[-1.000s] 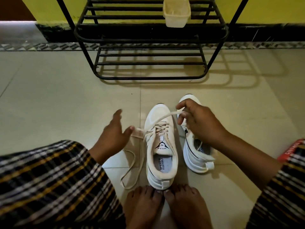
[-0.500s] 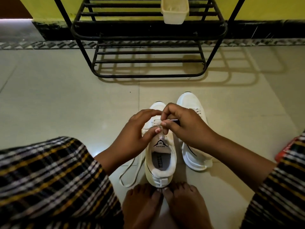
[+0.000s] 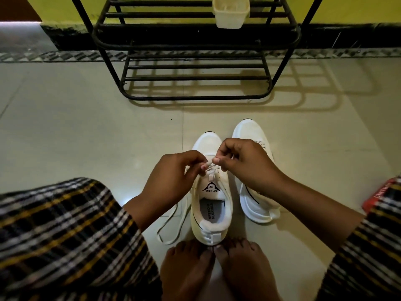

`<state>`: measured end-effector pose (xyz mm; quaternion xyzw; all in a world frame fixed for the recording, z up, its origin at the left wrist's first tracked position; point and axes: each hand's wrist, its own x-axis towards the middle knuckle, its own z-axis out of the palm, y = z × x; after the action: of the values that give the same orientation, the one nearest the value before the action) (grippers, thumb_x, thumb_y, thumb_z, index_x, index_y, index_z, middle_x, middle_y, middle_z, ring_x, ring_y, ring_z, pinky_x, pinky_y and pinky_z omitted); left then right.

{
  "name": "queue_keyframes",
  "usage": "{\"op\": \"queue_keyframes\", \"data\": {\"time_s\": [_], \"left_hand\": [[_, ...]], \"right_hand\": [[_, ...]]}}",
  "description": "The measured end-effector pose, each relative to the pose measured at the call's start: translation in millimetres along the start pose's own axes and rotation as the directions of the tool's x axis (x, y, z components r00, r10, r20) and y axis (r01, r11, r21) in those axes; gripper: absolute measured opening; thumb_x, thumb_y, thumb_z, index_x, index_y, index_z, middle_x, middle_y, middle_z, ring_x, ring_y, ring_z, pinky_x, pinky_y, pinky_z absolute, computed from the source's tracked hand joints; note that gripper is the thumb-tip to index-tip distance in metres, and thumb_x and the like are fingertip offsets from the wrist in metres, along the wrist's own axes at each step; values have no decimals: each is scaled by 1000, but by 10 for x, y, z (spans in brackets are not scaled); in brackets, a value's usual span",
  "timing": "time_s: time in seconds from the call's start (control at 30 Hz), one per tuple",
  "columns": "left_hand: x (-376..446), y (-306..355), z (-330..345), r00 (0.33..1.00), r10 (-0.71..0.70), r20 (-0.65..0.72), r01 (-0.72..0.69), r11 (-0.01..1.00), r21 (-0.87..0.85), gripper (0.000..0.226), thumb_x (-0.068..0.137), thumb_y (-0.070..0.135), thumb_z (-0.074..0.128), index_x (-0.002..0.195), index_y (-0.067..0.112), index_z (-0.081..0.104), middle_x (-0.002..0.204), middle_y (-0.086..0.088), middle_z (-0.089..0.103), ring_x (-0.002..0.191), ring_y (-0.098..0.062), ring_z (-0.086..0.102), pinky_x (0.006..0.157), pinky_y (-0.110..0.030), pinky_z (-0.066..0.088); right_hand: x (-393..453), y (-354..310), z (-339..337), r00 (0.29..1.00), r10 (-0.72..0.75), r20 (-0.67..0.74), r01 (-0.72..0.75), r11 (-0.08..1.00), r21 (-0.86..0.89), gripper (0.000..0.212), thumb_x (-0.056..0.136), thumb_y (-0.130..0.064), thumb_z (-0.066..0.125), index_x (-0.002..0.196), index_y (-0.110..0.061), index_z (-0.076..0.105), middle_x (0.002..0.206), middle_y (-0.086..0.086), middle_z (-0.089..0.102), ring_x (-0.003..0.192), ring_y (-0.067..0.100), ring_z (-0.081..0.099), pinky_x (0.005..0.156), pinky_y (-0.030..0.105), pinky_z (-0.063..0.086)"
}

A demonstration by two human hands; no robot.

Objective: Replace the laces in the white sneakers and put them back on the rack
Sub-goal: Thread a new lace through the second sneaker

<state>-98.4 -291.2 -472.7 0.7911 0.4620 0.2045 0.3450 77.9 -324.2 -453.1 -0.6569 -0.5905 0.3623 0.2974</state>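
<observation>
Two white sneakers stand on the tiled floor in front of my bare feet. Over the eyelets of the left sneaker (image 3: 211,205) my left hand (image 3: 173,177) and my right hand (image 3: 243,164) meet, each pinching the white lace (image 3: 209,165). A loose length of lace (image 3: 171,224) trails on the floor to the left of that shoe. The right sneaker (image 3: 249,135) stands beside it, partly hidden by my right hand and wrist. The black metal shoe rack (image 3: 195,68) stands against the wall beyond the shoes.
A cream plastic tub (image 3: 231,11) sits on an upper shelf of the rack. A red box (image 3: 378,197) lies on the floor at the right by my knee. My plaid-clad knees fill both lower corners. Bare tiles lie between the shoes and the rack.
A second ago my hands were apart, pulling the lace out to both sides. They have since come together over the left sneaker's eyelets and both pinch the lace there.
</observation>
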Motion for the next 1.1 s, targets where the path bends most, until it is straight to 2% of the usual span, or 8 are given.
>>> {"op": "queue_keyframes", "data": {"time_s": [0.1,0.2,0.37,0.5,0.6,0.7,0.9,1.1], "left_hand": [[73,-78,-39,988,-149,35,141,976,164,13,92,25,58,80,28,63,67,14,68,69,-3,63,62,-24,48],[121,-150,-63,969,-238,58,233,968,92,11,92,24,58,83,25,64,66,11,69,51,6,56,47,-11,36],[191,-82,34,974,-226,25,226,974,22,18,91,26,60,74,23,64,60,14,67,60,-2,62,65,-19,48],[229,-17,126,982,-180,58,180,984,13,12,93,16,56,87,16,67,73,9,68,76,-9,65,71,-22,49],[232,-7,186,980,-168,104,166,986,28,17,93,12,54,101,17,69,83,4,69,82,-12,65,73,-21,47],[230,-22,222,974,-172,146,162,984,80,12,92,19,57,94,17,69,81,6,67,83,-14,63,69,-21,43],[254,41,253,979,-28,203,-36,951,307,20,93,31,55,93,16,69,87,-4,67,82,-22,60,71,-33,47],[222,-22,266,994,-78,74,73,994,78,14,91,21,60,97,22,73,87,4,72,79,-12,64,72,-20,48]], "right_hand": [[25,65,14,998,58,4,-58,998,7,16,81,-25,71,73,-16,60,61,-7,59,56,4,52,62,25,43],[23,144,-26,981,180,76,-180,984,-6,21,82,-25,71,70,-16,57,59,-4,59,49,6,51,59,25,43],[-18,279,57,957,243,161,-207,955,-212,24,80,-38,70,79,-16,61,72,-2,64,67,13,59,63,27,44],[-72,324,198,980,167,110,-110,910,-399,39,80,-50,66,99,-17,58,78,-4,56,80,14,54,63,26,36],[-97,346,224,990,96,103,-49,922,-384,34,86,-42,58,98,-10,61,78,2,62,80,20,60,66,29,42],[-110,370,212,993,66,101,-25,932,-362,29,89,-31,51,98,-6,62,78,10,64,78,25,59,65,31,42],[-151,406,209,993,51,105,-14,946,-325,26,92,-28,50,101,-7,62,80,8,63,76,22,57,63,30,39],[-168,405,201,992,70,106,-34,949,-314,26,92,-27,48,99,-6,60,76,6,59,74,21,56,62,30,39]]}}
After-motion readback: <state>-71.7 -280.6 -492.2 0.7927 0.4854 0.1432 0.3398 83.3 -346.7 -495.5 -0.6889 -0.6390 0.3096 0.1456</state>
